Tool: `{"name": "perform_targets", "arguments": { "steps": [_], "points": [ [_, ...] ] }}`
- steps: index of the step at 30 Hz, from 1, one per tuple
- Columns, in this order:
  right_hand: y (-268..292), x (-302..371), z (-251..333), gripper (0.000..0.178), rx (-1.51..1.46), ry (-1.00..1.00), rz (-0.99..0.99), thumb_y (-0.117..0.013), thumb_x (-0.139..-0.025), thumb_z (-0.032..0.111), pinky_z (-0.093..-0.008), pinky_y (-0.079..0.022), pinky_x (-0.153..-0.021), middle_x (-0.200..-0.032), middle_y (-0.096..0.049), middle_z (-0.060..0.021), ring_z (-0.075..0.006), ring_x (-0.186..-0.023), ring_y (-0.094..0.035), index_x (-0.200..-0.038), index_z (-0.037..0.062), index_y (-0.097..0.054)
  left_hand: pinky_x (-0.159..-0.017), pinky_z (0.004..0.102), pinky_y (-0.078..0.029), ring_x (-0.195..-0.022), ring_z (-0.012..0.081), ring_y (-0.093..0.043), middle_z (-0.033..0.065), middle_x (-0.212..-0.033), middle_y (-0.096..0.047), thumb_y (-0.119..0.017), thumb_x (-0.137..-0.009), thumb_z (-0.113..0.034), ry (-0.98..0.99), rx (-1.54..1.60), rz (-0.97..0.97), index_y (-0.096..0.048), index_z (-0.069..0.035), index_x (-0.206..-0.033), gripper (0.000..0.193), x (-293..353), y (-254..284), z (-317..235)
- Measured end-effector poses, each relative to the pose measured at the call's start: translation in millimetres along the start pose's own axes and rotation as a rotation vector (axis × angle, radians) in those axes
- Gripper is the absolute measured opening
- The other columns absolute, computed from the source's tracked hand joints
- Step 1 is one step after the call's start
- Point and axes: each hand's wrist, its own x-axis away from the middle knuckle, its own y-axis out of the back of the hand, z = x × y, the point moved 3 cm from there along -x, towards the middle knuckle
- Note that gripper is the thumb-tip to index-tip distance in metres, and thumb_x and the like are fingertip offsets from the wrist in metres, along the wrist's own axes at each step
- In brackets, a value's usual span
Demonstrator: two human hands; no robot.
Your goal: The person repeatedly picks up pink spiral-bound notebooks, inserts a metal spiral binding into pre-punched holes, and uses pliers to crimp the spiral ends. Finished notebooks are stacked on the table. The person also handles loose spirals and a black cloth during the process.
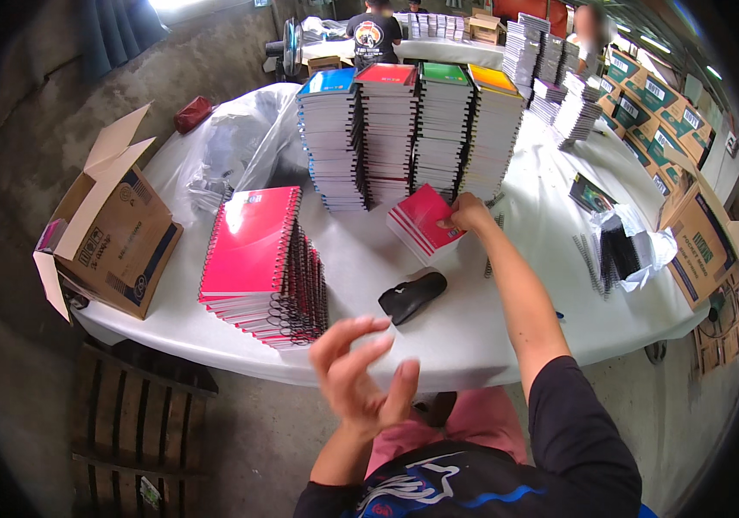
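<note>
My right hand (pixel 470 214) reaches forward, its thumb and fingers closed on the right edge of a small pile of red-covered notebooks (pixel 419 216). No spiral shows on this pile's visible edges. Closer to me, my left hand (pixel 359 371) is raised in front of the table edge, empty, with its fingers curved and apart. To its left stands a tall stack of red spiral notebooks (pixel 253 237), with black coils along the right side. A black, elongated object (pixel 412 296), perhaps a case, lies between that stack and my right forearm.
Tall notebook stacks with blue (pixel 328 82), red (pixel 386 74), green (pixel 444 74) and yellow (pixel 494 80) covers stand behind. Open cartons (pixel 123 237) (pixel 704 242) flank the table. Black coils (pixel 620 250) lie in white wrapping at right. A wooden pallet (pixel 140 423) is lower left. People work beyond.
</note>
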Motion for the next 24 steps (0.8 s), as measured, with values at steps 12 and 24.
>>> {"name": "perform_targets", "arguments": {
  "steps": [12,24],
  "points": [
    [-6,159,31,0.035,-0.667,0.553,-0.051,-0.082,-0.069,0.016,-0.0278,-0.048,-0.068,-0.082,-0.063,-0.0063,-0.0115,-0.075,-0.058,-0.084,0.0029,-0.053,-0.090,0.0326,-0.045,-0.106,0.0184,-0.054,0.0133,-0.121,-0.053,-0.063,-0.089,-0.020,0.890,0.405,0.010,-0.032,-0.001,-0.136,0.059,32,-64,103],
    [6,-13,-51,0.034,-0.059,0.009,-0.348,-0.063,-0.081,0.040,-0.0540,-0.038,-0.089,-0.117,-0.056,-0.0136,-0.0298,-0.110,-0.054,-0.108,0.0205,-0.059,-0.103,0.0522,-0.015,-0.096,0.0121,-0.057,-0.0036,-0.087,-0.063,-0.056,-0.081,-0.007,0.075,-0.609,0.944,-0.061,-0.017,-0.095,0.018,22,-50,32]
  ]
}}
